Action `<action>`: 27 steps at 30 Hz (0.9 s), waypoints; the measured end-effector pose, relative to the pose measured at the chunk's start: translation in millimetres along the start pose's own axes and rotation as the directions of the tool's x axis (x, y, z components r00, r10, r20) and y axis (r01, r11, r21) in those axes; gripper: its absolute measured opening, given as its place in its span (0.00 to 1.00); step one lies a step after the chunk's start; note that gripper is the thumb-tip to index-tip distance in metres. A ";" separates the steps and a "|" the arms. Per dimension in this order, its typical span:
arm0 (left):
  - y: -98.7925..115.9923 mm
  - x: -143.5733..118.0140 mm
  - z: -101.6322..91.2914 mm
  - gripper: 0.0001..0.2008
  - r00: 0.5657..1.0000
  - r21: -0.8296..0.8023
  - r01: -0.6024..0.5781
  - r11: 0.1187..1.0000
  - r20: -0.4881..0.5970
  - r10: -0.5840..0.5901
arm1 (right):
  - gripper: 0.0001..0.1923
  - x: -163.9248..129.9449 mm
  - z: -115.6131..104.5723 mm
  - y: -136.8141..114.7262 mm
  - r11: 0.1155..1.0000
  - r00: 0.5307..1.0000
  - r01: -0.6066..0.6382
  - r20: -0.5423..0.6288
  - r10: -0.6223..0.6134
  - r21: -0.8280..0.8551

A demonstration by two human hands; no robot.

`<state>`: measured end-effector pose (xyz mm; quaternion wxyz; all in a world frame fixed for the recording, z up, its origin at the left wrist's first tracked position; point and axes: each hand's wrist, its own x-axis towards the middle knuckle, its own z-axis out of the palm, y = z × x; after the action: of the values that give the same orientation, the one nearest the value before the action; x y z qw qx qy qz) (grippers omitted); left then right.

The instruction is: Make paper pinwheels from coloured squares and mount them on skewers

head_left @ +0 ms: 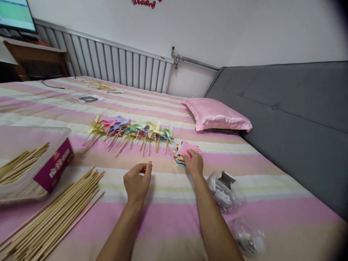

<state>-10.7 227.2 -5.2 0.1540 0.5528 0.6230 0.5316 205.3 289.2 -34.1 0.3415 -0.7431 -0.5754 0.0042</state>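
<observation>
I am looking down at a striped pink bedspread [168, 214]. My right hand [194, 163] rests on a small stack of coloured paper squares [183, 151], its fingers on the top pink sheet. My left hand [137, 181] hovers just above the bed to the left, thumb and fingers pinched together; whether something tiny sits between them cannot be made out. Beyond both hands lies a row of finished paper pinwheels [130, 131] on wooden sticks. A bundle of bare wooden sticks [54, 214] lies at the lower left.
A clear-lidded box [51, 166] with more sticks sits at the left edge. Clear plastic bags with small parts [224, 190] lie by my right forearm. A pink pillow [217, 116] and grey headboard [293, 119] stand to the right; a radiator [116, 65] lines the far wall.
</observation>
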 end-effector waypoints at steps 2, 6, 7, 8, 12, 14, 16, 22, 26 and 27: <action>0.9 -0.4 -0.1 0.15 1.000 0.003 -0.004 1.000 -0.001 0.004 | 0.19 0.4 0.9 1.7 1.000 1.000 0.006 0.001 -0.006 0.004; 2.6 -0.6 -1.1 0.15 1.000 0.003 -0.002 1.000 0.002 0.002 | 0.19 0.5 0.0 3.2 1.000 1.000 0.022 0.006 -0.022 0.007; 2.7 -0.5 -1.1 0.15 1.000 0.003 -0.004 1.000 0.002 0.004 | 0.19 0.4 -0.4 3.1 1.000 1.000 0.023 0.007 -0.023 0.006; 2.6 -0.4 -1.1 0.15 1.000 0.002 -0.007 1.000 0.000 0.007 | 0.19 0.2 -0.6 3.0 1.000 1.000 0.024 0.008 -0.024 0.006; 1.2 -0.4 -0.3 0.15 1.000 0.005 -0.018 1.000 -0.004 0.018 | 0.17 -0.1 -1.2 1.5 1.000 1.000 0.022 0.013 -0.022 0.001; 0.8 -0.6 0.0 0.15 1.000 0.002 -0.017 1.000 -0.001 0.017 | 0.17 -0.3 -1.7 0.4 1.000 1.000 0.018 0.016 -0.018 -0.001; 0.6 -0.7 0.1 0.15 1.000 -0.001 -0.017 1.000 0.001 0.017 | 0.16 -0.7 -3.0 -1.0 1.000 1.000 0.012 0.018 -0.012 -0.003; 0.3 -0.7 0.5 0.15 1.000 -0.008 -0.017 1.000 0.001 0.017 | 0.14 -1.7 -10.2 -5.6 0.999 0.999 -0.032 0.001 0.032 0.005; -0.1 -0.7 0.4 0.15 1.000 -0.009 -0.014 1.000 -0.001 0.014 | 0.16 -2.2 -13.3 -7.0 0.991 0.989 -0.133 -0.062 0.134 0.008; -0.1 -0.8 0.3 0.15 1.000 -0.012 -0.014 1.000 0.000 0.014 | 0.17 -2.6 -13.7 -7.0 0.987 0.982 -0.163 -0.091 0.164 0.015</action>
<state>-10.3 226.7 -5.7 0.1535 0.5561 0.6161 0.5362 203.9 280.9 -21.0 0.3689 -0.7860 -0.4961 0.0001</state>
